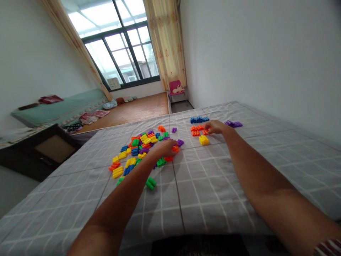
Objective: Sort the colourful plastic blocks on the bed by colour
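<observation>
My left hand (166,147) is at the right side of a mixed pile of coloured plastic blocks (145,140), its fingers closed around an orange block (175,149). A purple block (180,142) lies just beyond its fingertips. Further right, my right hand (215,127) pinches an orange block (205,132) at the right end of a group of orange blocks (195,131). Behind that group is a row of blue blocks (199,120), and in front sits a yellow block (204,140). Purple blocks (233,124) lie to the right of my right hand.
The blocks rest on a grey checked cloth (191,199). A single green block (151,183) lies near my left forearm. Behind are a bed (138,108), a pink chair (176,87) and a window. A dark cabinet (39,153) stands at the left, a white wall at the right.
</observation>
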Tool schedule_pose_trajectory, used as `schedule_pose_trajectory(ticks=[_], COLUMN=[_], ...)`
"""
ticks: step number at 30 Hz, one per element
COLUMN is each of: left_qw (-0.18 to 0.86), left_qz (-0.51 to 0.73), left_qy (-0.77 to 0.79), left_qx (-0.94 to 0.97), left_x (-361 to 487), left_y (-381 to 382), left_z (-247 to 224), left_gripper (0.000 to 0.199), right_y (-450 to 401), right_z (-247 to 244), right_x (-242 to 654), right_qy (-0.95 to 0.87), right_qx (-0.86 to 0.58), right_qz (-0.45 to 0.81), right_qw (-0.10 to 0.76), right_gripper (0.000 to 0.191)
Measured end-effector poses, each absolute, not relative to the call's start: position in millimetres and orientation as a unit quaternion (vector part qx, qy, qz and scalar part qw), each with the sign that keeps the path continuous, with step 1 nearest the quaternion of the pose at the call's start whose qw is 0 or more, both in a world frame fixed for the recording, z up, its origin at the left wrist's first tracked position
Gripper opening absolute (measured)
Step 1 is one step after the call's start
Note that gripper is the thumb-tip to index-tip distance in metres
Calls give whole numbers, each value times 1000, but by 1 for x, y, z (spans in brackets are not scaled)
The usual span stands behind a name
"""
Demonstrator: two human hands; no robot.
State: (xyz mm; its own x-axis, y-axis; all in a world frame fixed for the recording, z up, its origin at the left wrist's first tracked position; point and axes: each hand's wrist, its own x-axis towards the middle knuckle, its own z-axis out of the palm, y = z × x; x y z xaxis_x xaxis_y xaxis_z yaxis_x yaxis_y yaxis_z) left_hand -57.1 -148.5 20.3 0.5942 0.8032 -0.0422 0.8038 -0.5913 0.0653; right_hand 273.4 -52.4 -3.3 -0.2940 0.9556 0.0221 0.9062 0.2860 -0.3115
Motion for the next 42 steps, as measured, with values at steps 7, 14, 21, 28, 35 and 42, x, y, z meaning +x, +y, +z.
schedule_pose_trajectory(ticks=[7, 14, 21, 28, 35, 42], left_qw=[72, 177, 174, 126, 243, 244], left_qz=[105, 243, 243, 138, 126, 162], left_qy=[496, 544, 551, 561, 547, 544], left_qx=[859, 783, 779, 806, 791, 786], left_x=[-26, 25, 65, 73, 58, 55], left_y=[-130, -59, -18, -15, -9, -17], left_z=[25, 17, 8, 2, 8, -1], left_gripper=[47, 43, 44, 52, 60, 57], right_y=[-58, -54, -46, -46, -52, -53], right_z=[-3, -10, -25, -22, -15, -19], right_x=[268, 272, 264, 271, 272, 271], right_qy=[-802, -745, -734, -717, -743, -756], right_qx=[-561, -588, -591, -612, -605, -593], right_qz=[138, 129, 87, 69, 161, 172], right_qw=[149, 289, 324, 327, 237, 219], right_gripper=[23, 21, 18, 18, 16, 21])
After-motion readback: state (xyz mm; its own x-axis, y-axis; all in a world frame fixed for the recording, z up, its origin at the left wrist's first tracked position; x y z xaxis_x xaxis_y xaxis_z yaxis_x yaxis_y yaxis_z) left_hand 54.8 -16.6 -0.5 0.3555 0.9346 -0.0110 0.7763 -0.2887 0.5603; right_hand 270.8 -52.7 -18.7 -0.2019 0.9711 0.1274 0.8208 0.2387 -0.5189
